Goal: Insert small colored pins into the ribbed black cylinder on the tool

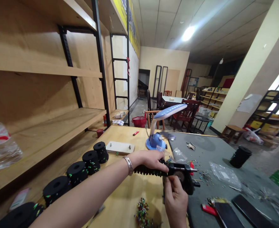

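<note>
My left hand (pixel 152 159), with bracelets at the wrist, reaches across the table and wraps over a long black ribbed piece (pixel 146 171). That piece runs up to a black metal device (pixel 181 174) with shiny shafts on its right side. Close against the near side of the device, my right hand (pixel 176 196) is closed, thumb and fingertips pinched together. Whatever lies between those fingertips is too small or hidden to make out. Below, on the wood, is a pile of tiny multicoloured pieces (pixel 142 210).
Several black spools (pixel 76 172) line the table's left edge; another black spool (pixel 240 156) stands at right. A blue desk lamp (pixel 155 141) stands behind my hands, near a white plate (pixel 120 147). Phones (pixel 252 210) and plastic bags (pixel 225 174) lie on the grey mat.
</note>
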The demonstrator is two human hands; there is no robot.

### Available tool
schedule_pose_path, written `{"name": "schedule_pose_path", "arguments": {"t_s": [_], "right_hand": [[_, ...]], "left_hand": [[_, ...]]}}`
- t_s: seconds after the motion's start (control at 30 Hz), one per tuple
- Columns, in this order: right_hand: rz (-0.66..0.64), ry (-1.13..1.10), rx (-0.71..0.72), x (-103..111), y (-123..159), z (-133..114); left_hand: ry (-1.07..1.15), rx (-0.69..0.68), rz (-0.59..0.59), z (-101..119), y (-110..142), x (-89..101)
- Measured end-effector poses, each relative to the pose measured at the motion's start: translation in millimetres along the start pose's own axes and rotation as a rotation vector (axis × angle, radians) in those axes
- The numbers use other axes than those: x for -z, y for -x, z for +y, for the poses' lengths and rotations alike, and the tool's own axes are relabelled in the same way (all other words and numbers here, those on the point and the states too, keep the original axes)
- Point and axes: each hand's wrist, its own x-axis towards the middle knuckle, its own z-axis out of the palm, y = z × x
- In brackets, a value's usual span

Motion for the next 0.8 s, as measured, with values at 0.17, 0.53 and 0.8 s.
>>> {"name": "schedule_pose_path", "arguments": {"t_s": [0.17,0.53,0.8], "right_hand": [[-0.024,-0.039,-0.007,4.7,14.9,8.4],[-0.362,0.169,0.060,22.7,56.3,21.3],[-0.533,0.321,0.094,9.2,53.3,23.0]], "left_hand": [[0.021,0.009,-0.079,-2.9,-3.5,4.0],[0.002,0.039,-0.112,-0.2,-2.6,7.2],[-0.019,-0.029,-0.099,-2.9,-4.6,6.5]]}}
